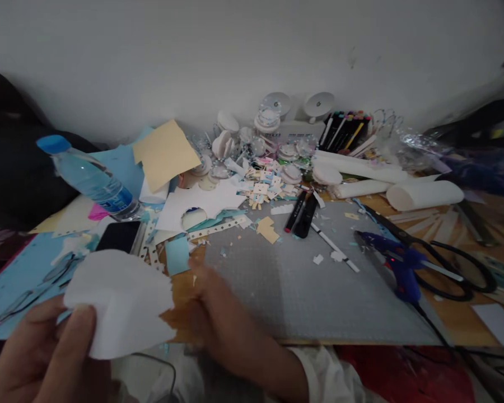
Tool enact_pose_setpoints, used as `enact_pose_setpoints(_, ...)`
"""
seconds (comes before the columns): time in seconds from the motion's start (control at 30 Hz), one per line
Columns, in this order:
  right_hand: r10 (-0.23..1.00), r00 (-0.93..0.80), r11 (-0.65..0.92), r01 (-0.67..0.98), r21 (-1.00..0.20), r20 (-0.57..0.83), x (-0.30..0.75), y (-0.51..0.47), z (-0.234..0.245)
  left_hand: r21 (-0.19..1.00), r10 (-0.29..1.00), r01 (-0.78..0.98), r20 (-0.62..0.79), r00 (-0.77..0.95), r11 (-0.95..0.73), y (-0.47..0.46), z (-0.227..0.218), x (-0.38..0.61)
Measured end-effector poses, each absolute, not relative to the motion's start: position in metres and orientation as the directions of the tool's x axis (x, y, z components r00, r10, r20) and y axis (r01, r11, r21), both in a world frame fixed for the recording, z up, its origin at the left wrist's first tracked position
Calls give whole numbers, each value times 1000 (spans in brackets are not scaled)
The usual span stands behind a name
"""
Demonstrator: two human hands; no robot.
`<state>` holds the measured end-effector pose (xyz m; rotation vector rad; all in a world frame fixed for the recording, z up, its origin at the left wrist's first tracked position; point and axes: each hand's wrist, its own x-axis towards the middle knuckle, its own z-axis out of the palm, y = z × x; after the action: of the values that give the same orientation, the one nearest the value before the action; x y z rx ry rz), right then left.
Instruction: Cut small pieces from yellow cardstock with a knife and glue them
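Observation:
My left hand (46, 352) is at the bottom left, its thumb and fingers pinched on the edge of a white sheet of paper (121, 299) with a jagged torn right edge. My right hand (222, 324) sits lower centre, just right of that paper, at the near edge of the grey cutting mat (302, 285). Its fingers are blurred and partly hidden behind the paper, so whether it holds anything is unclear.
A water bottle (92, 179) lies tilted at left near a black phone (118, 236). A blue glue gun (397, 263) and black scissors (445, 263) lie at right. Markers (300, 212), white paper rolls (424, 194) and paper scraps (269, 187) crowd the back.

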<state>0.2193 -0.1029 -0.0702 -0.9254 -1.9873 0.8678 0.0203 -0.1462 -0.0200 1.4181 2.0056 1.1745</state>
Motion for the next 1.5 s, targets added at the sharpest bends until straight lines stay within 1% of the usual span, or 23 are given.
enact_pose_setpoints(0.03, 856, -378, 464, 257, -848, 354, 235, -105, -68, 847, 901, 518, 127, -415, 119, -149, -17, 31)
enact_pose_setpoints(0.07, 889, -260, 438, 253, -862, 376, 253, -108, -68, 898, 878, 418, 84, -471, 138, -150, -15, 43)
enact_pose_setpoints(0.1, 918, -138, 395, 269, -879, 370, 272, -111, -70, 920, 868, 352, 28, -496, 171, -151, -14, 57)
enact_pose_setpoints(0.13, 936, -34, 345, 295, -891, 351, 291, -115, -73, 927, 879, 337, 19, -476, 163, -150, -13, 71)
enact_pose_setpoints(0.17, 937, 79, 300, 323, -898, 341, 309, -121, -76, 929, 918, 357, 57, -392, 95, -148, -14, 84)
enact_pose_setpoints(0.23, 938, 215, 163, 419, -893, 272, 344, -134, -84, 900, 984, 430, 134, -121, -70, -145, -20, 103)
enact_pose_setpoints(0.3, 916, 330, 43, 486, -873, 229, 372, -148, -89, 906, 987, 395, 119, 107, -152, -142, -27, 115)
enact_pose_setpoints(0.37, 888, 416, -49, 511, -858, 197, 392, -160, -92, 938, 979, 333, 30, 200, -97, -138, -34, 120)
enact_pose_setpoints(0.43, 854, 493, -113, 492, -863, 169, 403, -164, -95, 952, 972, 307, -84, 219, 13, -134, -42, 121)
enact_pose_setpoints(0.5, 826, 546, -140, 433, -890, 136, 404, -161, -95, 941, 960, 326, -168, 223, 88, -129, -51, 120)
enact_pose_setpoints(0.57, 828, 552, -132, 359, -924, 96, 400, -151, -94, 914, 961, 395, -183, 207, 89, -125, -59, 117)
enact_pose_setpoints(0.67, 866, 493, -79, 300, -951, 83, 389, -134, -88, 831, 954, 556, -179, 239, 17, -122, -68, 113)
enact_pose_setpoints(0.77, 925, 371, -40, 316, -948, 85, 378, -121, -79, 780, 947, 624, -166, 276, -45, -122, -71, 118)
enact_pose_setpoints(0.87, 978, 200, -7, 302, -953, 57, 370, -113, -76, 755, 963, 652, -125, 238, -63, -124, -71, 129)
enact_pose_setpoints(0.93, 995, 89, 15, 285, -959, 43, 364, -108, -79, 704, 964, 703, -111, 241, -95, -127, -70, 134)
enact_pose_setpoints(1.0, 999, 7, 45, 290, -956, 49, 358, -106, -85, 605, 965, 780, -73, 253, -159, -128, -68, 134)
enact_pose_setpoints(1.03, 998, -22, 65, 307, -949, 61, 355, -105, -88, 537, 967, 819, -25, 252, -200, -129, -66, 133)
enact_pose_setpoints(1.13, 991, -75, 129, 389, -912, 109, 347, -105, -93, 328, 953, 901, 196, 229, -284, -126, -58, 125)
enact_pose_setpoints(1.17, 990, -78, 143, 420, -896, 121, 345, -105, -94, 293, 935, 904, 265, 235, -310, -124, -56, 124)
enact_pose_setpoints(1.23, 987, -65, 159, 468, -869, 145, 342, -106, -94, 299, 900, 871, 324, 293, -391, -118, -52, 124)
enact_pose_setpoints(1.33, 987, -51, 155, 539, -828, 152, 339, -107, -92, 355, 820, 740, 263, 508, -572, -111, -52, 134)
enact_pose_setpoints(1.4, 987, -45, 153, 595, -789, 157, 337, -106, -91, 355, 746, 663, 199, 635, -659, -107, -56, 142)
enact_pose_setpoints(1.5, 984, 0, 135, 657, -741, 179, 335, -105, -90, 318, 685, 625, 128, 717, -713, -105, -63, 148)
